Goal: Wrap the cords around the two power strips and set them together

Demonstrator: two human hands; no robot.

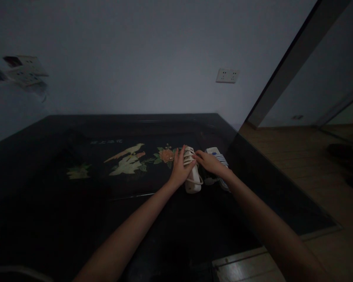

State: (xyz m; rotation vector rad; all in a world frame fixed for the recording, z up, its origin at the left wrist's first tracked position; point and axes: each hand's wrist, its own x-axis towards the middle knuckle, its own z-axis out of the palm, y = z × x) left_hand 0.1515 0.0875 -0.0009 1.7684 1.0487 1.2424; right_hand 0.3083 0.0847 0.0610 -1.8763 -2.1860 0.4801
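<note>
A white power strip point(193, 185) with its cord wound around it lies on the dark tabletop, its long side running away from me. My left hand point(181, 169) grips its left side, fingers along the wound cord and thumb across the top. From the right, my right hand point(209, 161) has its fingers closed at the wound cord point(188, 157), near the strip's far end. Its fingertips are small and dim here. A second power strip point(213, 151), its cord also wound up, lies just right of the first, partly behind my right hand and forearm.
The glossy black table point(153, 231) carries a bird-and-flower picture point(129, 158). A wall socket point(228, 75) is behind it, with more sockets point(26, 70) at left. A pale cable point(17, 269) shows at lower left. Wooden floor point(282, 156) lies to the right.
</note>
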